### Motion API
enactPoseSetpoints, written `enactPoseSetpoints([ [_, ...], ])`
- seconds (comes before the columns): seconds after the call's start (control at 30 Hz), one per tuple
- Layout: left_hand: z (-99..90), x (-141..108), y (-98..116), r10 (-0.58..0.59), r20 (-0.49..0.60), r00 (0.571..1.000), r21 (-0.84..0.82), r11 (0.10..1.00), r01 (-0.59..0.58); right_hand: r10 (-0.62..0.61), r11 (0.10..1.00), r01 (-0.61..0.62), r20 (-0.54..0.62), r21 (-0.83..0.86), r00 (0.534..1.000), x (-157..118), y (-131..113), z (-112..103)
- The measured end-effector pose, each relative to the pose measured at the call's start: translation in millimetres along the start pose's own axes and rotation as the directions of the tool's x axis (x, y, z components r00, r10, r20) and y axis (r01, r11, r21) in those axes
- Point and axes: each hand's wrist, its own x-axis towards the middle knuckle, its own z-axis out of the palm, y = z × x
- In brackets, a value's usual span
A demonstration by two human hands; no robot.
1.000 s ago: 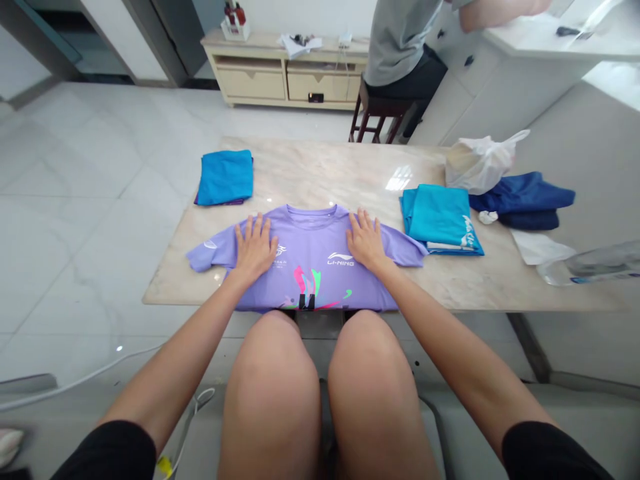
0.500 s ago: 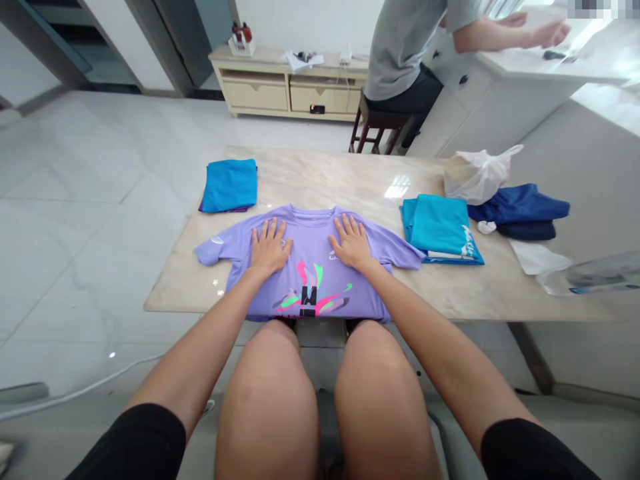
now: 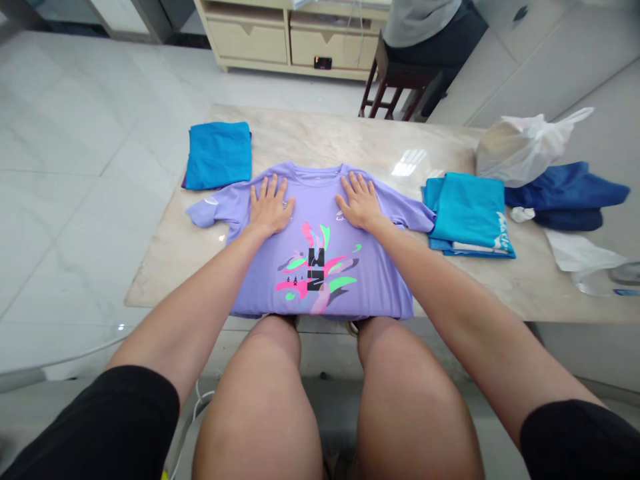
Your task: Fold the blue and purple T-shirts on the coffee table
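Observation:
A purple T-shirt [image 3: 310, 200] with a pink, green and black print lies front side up on the marble table [image 3: 300, 137], its lower part at the near edge by my knees. My left hand [image 3: 270, 208] rests flat on its left chest area, fingers spread. On the right chest area, below the collar, lies my right hand [image 3: 361, 202], also flat with spread fingers. The right sleeve's end touches a folded teal shirt stack [image 3: 467, 213]. A folded blue cloth [image 3: 220, 155] sits at the table's far left corner.
To the right are a white plastic bag [image 3: 525, 148], dark blue cloth [image 3: 567, 190], white paper [image 3: 580, 250] and a clear bottle [image 3: 595, 280]. Beyond the table, a person [image 3: 425, 23] sits on a dark stool [image 3: 400, 77] beside a low cabinet [image 3: 245, 40].
The view has tilted down and come closer, so more of the shirt's print shows. Both hands remain flat on the shirt in about the same places.

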Motion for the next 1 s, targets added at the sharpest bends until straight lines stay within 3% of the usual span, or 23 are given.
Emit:
enactPoseSetpoints([
  [0.1, -2.6, -29.4, 3.2, 0.022, -0.072, 0.997, -0.03, 0.999, -0.025, 0.024, 1.0, -0.024, -0.075, -0.002, 0.997, -43.2, -19.8, -7.7],
  [0.2, 0.7, -83.1, 2.8, 0.077, -0.169, 0.983, -0.02, 0.996, -0.082, -0.004, 1.0, 0.003, -0.117, -0.009, 0.993, -111.5, -35.9, -9.5],
  [0.3, 7.0, -129.8, -0.2, 0.104, -0.1, 0.989, 0.042, 0.994, -0.101, 0.017, 1.0, -0.017, -0.048, -0.006, 0.999, -166.5, -42.7, -8.0],
  [0.37, 8.4, -147.1, 0.8, 0.096, -0.055, 0.994, 0.075, 0.993, -0.092, 0.049, 0.999, -0.049, -0.001, -0.008, 0.999, -184.2, -45.4, -9.6],
  [0.53, 4.0, -162.4, 9.3, 0.038, -0.019, 0.999, 0.124, 0.992, -0.036, 0.064, 0.998, -0.064, 0.041, -0.006, 0.997, -192.0, -54.7, -17.1],
  [0.73, 5.8, -178.0, 8.1, 0.019, -0.047, 0.999, 0.123, 0.992, -0.013, 0.075, 0.997, -0.075, 0.004, 0.016, 0.997, -202.6, -58.6, -9.2],
  [1.0, 6.7, -179.4, 7.0, 0.006, -0.063, 0.998, 0.09, 0.996, 0.0, 0.042, 0.999, -0.042, -0.007, -0.002, 0.999, -203.7, -52.7, -7.2],
])
